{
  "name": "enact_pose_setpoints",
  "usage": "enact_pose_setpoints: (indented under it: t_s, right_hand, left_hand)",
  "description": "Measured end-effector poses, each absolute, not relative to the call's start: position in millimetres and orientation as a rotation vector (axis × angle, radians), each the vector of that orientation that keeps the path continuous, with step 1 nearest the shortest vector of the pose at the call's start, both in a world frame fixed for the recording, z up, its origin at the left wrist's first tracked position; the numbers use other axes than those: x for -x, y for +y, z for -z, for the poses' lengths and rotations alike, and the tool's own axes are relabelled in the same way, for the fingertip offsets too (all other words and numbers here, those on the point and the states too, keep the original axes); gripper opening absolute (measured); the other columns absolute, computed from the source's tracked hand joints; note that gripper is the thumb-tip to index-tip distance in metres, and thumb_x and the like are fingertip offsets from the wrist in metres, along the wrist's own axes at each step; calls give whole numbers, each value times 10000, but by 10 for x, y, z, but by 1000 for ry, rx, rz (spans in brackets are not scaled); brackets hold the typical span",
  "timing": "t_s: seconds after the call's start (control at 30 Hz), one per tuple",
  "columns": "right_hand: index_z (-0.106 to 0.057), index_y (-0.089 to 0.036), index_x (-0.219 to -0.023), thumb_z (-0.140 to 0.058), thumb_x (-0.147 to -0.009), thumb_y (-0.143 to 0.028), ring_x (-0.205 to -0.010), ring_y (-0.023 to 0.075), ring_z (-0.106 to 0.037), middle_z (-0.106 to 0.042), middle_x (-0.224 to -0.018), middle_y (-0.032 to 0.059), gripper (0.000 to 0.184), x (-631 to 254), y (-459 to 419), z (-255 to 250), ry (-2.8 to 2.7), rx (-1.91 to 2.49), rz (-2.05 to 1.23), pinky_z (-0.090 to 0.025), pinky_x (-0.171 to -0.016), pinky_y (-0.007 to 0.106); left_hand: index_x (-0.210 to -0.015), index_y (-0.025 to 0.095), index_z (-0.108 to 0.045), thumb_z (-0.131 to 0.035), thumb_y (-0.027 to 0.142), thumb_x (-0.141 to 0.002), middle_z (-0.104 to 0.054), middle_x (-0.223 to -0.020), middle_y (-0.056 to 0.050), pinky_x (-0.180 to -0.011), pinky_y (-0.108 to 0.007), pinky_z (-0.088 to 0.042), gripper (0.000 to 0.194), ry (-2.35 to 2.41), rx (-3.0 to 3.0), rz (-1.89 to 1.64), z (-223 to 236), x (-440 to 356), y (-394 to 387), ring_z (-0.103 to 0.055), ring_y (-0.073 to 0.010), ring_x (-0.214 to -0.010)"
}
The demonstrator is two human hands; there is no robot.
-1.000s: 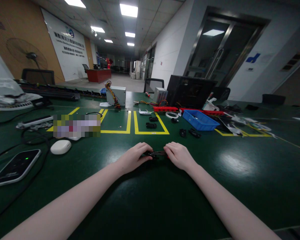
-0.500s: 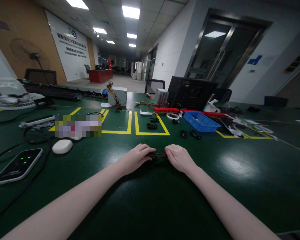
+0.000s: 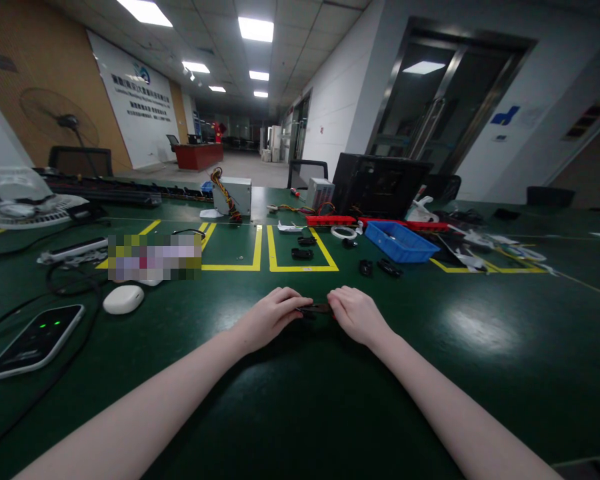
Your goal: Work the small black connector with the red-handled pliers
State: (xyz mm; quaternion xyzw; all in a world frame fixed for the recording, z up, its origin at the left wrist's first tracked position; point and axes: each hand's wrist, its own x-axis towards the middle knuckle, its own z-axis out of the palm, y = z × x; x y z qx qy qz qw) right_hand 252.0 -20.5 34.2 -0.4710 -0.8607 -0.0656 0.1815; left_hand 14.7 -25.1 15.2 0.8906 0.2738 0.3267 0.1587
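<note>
My right hand (image 3: 356,315) is closed round the handle of a pair of pliers (image 3: 322,308), with a hint of red showing by the fingers. The dark jaws point left toward my left hand (image 3: 273,317). Between its thumb and fingers, that hand pinches a small black part (image 3: 307,311), whose exact kind I cannot make out. Jaws and part meet or overlap just above the green table; whether the jaws grip it is too small to tell.
Black cable pieces (image 3: 302,253) lie in a yellow-taped square. A blue tray (image 3: 401,241) stands behind right, near a black computer case (image 3: 380,190). At left are a white rounded case (image 3: 123,300), a phone-like device (image 3: 35,341) and black cables. A power supply (image 3: 237,198) stands further back.
The view has tilted and shifted slightly. Both hands keep nearly the same pose, the pliers still held at the black part.
</note>
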Motion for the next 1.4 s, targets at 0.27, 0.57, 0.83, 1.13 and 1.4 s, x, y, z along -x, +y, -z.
enact_pose_setpoints:
  t_s: [0.27, 0.57, 0.83, 1.13, 1.4]
  right_hand:
    - [-511, -206, -685, -256, -987, -318, -662, 152, -506, -575, -670, 20, 411, -2511, -221, -366, -2411, 1346, 86, -348, -656, 284]
    - [-529, -208, -714, -254, -990, -331, -685, 151, -522, -586, -691, 16, 408, -2530, -214, -353, -2416, 1341, 32, -347, -645, 280]
    - [-514, -199, -699, -285, -984, -340, -669, 150, -503, -593, -707, 30, 391, -2565, -188, -352, -2462, 1316, 138, -341, -650, 293]
    - [-516, -199, -725, -300, -973, -323, -696, 161, -505, -581, -717, 38, 352, -2729, -148, -410, -2381, 1293, 169, -346, -652, 299]
    - [-528, -199, -755, -318, -974, -332, -708, 161, -500, -588, -741, 39, 332, -2704, -160, -391, -2378, 1228, 153, -350, -661, 301]
  left_hand:
    - [-1287, 234, -502, -448, 190, -973, -548, -1205, -78, -941, -374, -498, 321, 727, -2582, -1028, -131, -143, -240, -524, -199, -1098]
    - [-1226, 218, -539, -461, 204, -971, -568, -1179, -78, -935, -366, -506, 267, 712, -2593, -1073, -128, -135, -239, -544, -197, -1089]
    - [-1235, 212, -541, -462, 209, -972, -580, -1149, -73, -915, -354, -510, 274, 731, -2565, -1016, -143, -135, -245, -550, -192, -1058]
    - [-1220, 210, -546, -497, 213, -959, -595, -1151, -69, -924, -374, -505, 266, 725, -2519, -1039, -100, -135, -203, -558, -193, -1054]
    - [-1072, 185, -602, -530, 185, -937, -581, -1198, -69, -944, -373, -505, 153, 729, -2516, -1004, -121, -124, -220, -552, -189, -1095]
